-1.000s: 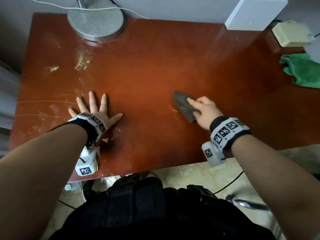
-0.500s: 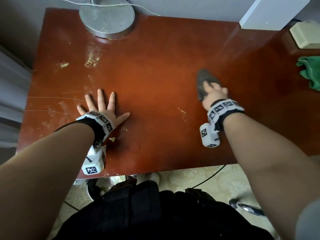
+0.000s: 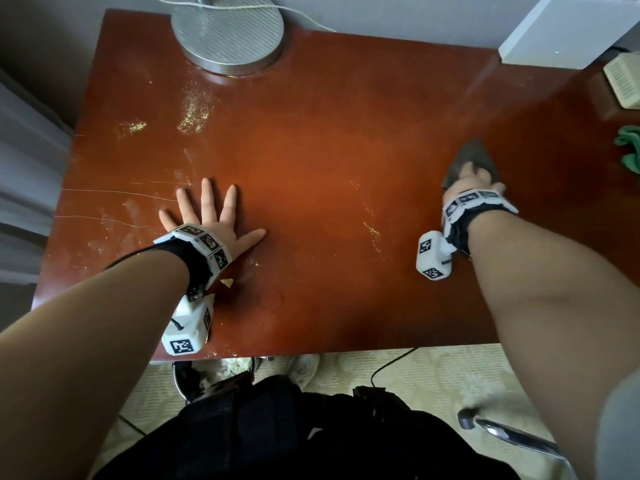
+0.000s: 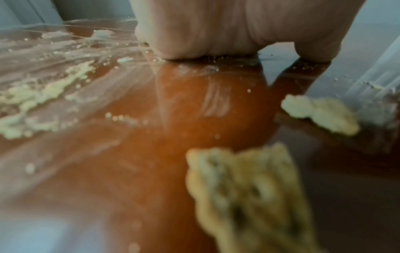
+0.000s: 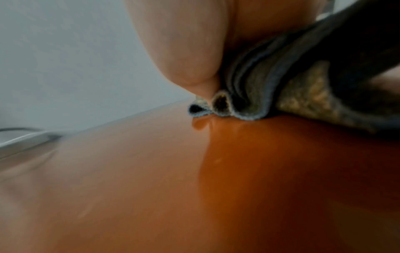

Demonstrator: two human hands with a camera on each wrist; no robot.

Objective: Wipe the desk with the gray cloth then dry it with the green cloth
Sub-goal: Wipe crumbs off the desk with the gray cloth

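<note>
- Reddish-brown and glossy, the bench [image 3: 329, 161] fills my head view, with both hands down on it, well apart.
- My left hand [image 3: 211, 216] lies flat, palm down, on the near left part of the bench; its fingers [image 3: 207, 192] are straight and spread wide, the thumb stretched out to the right, and it holds nothing.
- From the left wrist view I see the heel of that palm pressed on the bench top [image 4: 129, 154], with pale yellow crumbs [image 4: 320, 114] scattered just in front of it and smeared off to the left.
- My right hand [image 3: 471, 183] is on the right part of the bench, bearing down on the gray cloth [image 3: 476, 155]; the cloth sticks out beyond the fingers toward the far edge.
- The right wrist view shows the thumb [image 5: 184, 51] against the bunched folds of the gray cloth [image 5: 270, 89], whose lower edge touches the wood; crumbs cling to its underside.
- I cannot tell from these views how far the other right fingers curl over the cloth.
- Green cloth [image 3: 628, 150] lies crumpled at the right edge of the bench, apart from both hands.
- A round metal lamp base [image 3: 230, 32] stands at the far edge; a patch of crumbs [image 3: 195, 114] lies just in front of it.
</note>
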